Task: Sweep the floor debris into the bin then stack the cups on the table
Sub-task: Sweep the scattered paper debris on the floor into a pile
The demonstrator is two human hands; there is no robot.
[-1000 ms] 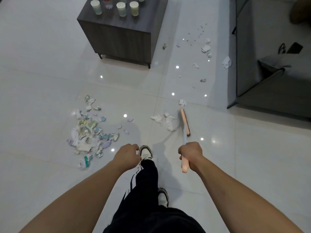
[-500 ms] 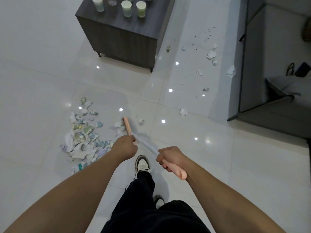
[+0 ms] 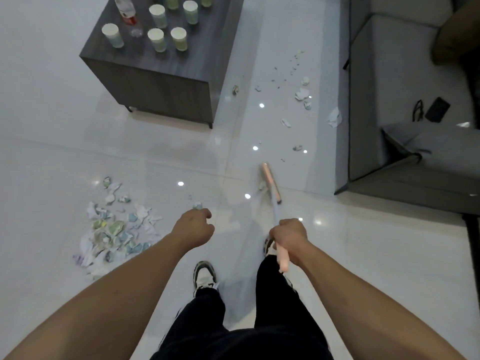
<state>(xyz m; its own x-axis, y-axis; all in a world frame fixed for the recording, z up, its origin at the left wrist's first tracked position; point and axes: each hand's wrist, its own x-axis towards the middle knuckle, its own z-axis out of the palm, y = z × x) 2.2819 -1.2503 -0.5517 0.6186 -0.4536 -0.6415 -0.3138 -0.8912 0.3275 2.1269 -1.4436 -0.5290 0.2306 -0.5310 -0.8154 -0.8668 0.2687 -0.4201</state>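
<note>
Head view, looking down at a glossy white tiled floor (image 3: 65, 141).

Right hand (image 3: 288, 236): fingers wrapped round the pink grip of a broom (image 3: 275, 216). The shaft ran forward and down to the pink broom head (image 3: 270, 181), which sat on the tiles with one white scrap touching its left side.

Left hand (image 3: 193, 227): held out over the floor, fingers loosely curled, gripping nothing.

Swept debris pile (image 3: 117, 229): crumpled white, green and blue paper scraps, gathered on the floor to the left of the left hand.

Scattered scraps (image 3: 302, 94): loose paper bits strewn along the strip of floor between the table and the sofa, ahead of the broom head.

Dark wood low table (image 3: 166, 84): top left. It carried paper cups (image 3: 157, 38), standing upright and apart, unstacked, beside a clear bottle with a red label (image 3: 127, 9).

Grey sofa (image 3: 405, 100): right edge; a black phone (image 3: 439, 109) lay on the seat.

Person's legs: black trousers (image 3: 207, 320), white and black trainers (image 3: 204, 275).
</note>
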